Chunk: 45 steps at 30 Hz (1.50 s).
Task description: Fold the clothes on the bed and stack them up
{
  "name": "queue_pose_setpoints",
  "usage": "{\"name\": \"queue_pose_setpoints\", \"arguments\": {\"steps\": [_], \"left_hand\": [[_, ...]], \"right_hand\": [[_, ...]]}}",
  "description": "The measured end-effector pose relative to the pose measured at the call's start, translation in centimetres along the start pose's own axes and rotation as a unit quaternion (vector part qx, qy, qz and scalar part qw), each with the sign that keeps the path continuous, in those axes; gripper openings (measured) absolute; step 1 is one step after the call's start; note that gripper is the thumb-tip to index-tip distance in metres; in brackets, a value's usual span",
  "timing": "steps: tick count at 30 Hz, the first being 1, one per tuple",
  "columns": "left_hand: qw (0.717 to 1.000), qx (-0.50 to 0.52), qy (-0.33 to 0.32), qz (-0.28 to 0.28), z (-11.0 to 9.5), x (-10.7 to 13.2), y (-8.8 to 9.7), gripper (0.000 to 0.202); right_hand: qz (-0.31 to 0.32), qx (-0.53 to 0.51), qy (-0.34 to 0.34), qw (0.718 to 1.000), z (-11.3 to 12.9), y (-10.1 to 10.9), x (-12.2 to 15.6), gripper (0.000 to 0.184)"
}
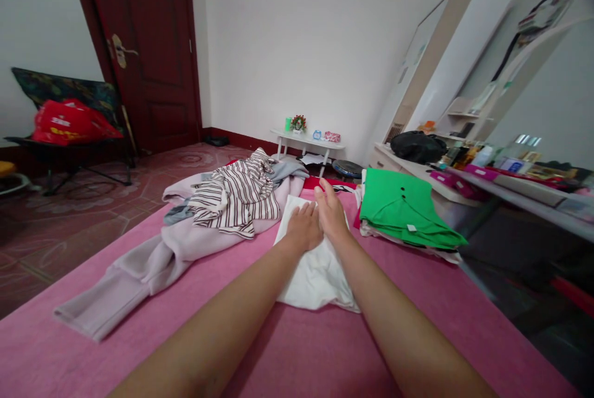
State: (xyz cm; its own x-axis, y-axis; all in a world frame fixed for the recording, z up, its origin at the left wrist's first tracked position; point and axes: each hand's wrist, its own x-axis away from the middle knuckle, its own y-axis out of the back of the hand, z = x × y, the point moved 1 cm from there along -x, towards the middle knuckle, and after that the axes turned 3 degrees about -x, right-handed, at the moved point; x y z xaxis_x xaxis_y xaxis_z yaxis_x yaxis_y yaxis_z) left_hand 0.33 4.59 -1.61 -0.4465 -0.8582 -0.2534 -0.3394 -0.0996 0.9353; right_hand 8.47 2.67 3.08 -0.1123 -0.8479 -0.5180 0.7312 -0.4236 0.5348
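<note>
As left hand (304,226) and right hand (332,215) rest (adjacent), white garment (317,275) lies beneath.

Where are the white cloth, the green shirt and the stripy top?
white cloth (318,275), head view, bare lower part.
green shirt (394,206), head view, middle of folded front.
stripy top (241,197), head view, middle.

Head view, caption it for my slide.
Left hand and right hand rest on a white garment on a pink bed beside a green shirt.
</note>
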Motion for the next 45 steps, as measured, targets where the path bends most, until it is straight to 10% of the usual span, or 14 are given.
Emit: {"name": "queue_pose_setpoints", "arguments": {"steps": [8,28,35,40,45], "left_hand": [[0.999,0.004,0.031,-0.008,1.3,-0.6,-0.6,0.052],[0.987,-0.003,-0.034,0.157,2.1,7.9,2.5,0.1],[0.984,0.034,-0.068,0.16,2.7,11.4,3.9,0.117],[0.994,0.062,-0.05,0.072,2.6,13.5,4.0,0.117],[0.98,0.02,0.159,-0.117,1.9,14.6,4.5,0.089]], "right_hand": [[0.125,0.189,-0.096,0.969,-7.5,-3.0,-1.2,0.052],[0.216,0.325,-0.142,0.91,-2.6,1.6,7.9,0.079],[0.065,0.353,-0.197,0.912,-0.2,3.0,11.5,0.071],[-0.027,0.363,-0.207,0.908,0.8,3.8,12.6,0.063],[-0.045,0.342,-0.212,0.914,0.7,4.2,12.6,0.065]]}}
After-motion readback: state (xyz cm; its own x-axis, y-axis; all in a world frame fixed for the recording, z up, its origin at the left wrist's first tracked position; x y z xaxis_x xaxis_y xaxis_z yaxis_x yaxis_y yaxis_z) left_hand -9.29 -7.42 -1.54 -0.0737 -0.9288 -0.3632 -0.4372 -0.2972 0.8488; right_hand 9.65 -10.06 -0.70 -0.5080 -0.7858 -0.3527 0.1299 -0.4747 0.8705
